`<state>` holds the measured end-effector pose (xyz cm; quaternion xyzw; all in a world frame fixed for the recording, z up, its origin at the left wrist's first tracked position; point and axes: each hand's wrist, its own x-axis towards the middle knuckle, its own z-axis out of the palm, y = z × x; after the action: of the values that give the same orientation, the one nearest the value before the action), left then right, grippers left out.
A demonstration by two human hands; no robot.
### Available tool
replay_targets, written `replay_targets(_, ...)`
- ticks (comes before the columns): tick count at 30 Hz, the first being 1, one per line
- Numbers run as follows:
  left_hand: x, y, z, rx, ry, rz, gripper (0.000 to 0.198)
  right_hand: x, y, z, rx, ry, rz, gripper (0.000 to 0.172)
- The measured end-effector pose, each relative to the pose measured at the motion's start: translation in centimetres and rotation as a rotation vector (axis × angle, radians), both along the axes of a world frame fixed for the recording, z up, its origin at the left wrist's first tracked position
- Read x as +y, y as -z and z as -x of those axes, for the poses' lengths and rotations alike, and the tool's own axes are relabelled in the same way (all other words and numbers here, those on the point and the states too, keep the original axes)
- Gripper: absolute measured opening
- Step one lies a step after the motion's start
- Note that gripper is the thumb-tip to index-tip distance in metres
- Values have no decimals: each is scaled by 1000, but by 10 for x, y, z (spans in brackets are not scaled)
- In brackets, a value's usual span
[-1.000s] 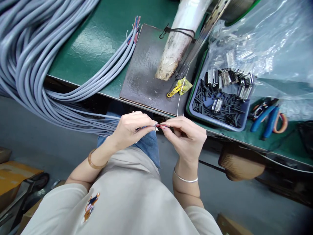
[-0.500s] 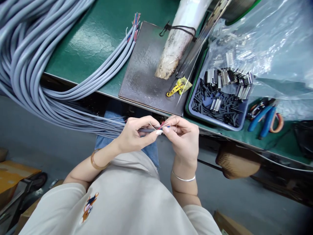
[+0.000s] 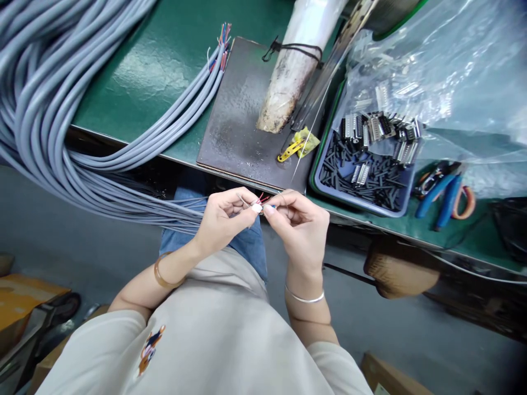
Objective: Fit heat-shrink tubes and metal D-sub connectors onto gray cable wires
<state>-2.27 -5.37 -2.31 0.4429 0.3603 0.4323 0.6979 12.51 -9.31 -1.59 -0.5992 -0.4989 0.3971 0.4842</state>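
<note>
In front of my body, at the bench's front edge, both hands meet fingertip to fingertip. My left hand [image 3: 226,216] is closed in a pinch on the stripped end of a grey cable, whose sheath is mostly hidden by the fingers. Thin red wires [image 3: 262,198] fan out from that end between the hands. My right hand [image 3: 298,219] pinches some of the fine wires, a bit of blue showing at its fingertips. To the left, a bundle of grey cables [image 3: 164,211] runs across my lap toward the left hand.
Coiled grey cables [image 3: 45,82] lie on the green bench [image 3: 140,71]. A dark board [image 3: 230,115] carries a soldering stand, white wrapped tube [image 3: 288,71] and yellow clip [image 3: 291,149]. Right of it stand a blue tray [image 3: 364,206] of connectors and black sleeves, and blue-handled pliers [image 3: 448,200].
Both hands have shifted slightly left and up, and the fingertips have drawn closer together. The grey sheath between the left fingers is now covered, and the red wires spread further apart.
</note>
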Motion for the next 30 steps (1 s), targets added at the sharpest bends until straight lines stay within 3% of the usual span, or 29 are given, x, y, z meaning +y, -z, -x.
replay_targets(12,-2,1,-2,69,-75,-135,14,0,-5,1,-38,15,1,11)
replay_targets(20,-2,4,-1,156,-78,-199,15,0,-2,3,-6,64,38,14)
replay_targets(26,-4,-2,1,227,-37,-223,16,1,0,0,45,35,86,18)
replay_targets(30,-6,-4,3,215,-49,-220,20,-3,-1,0,-78,2,5,22)
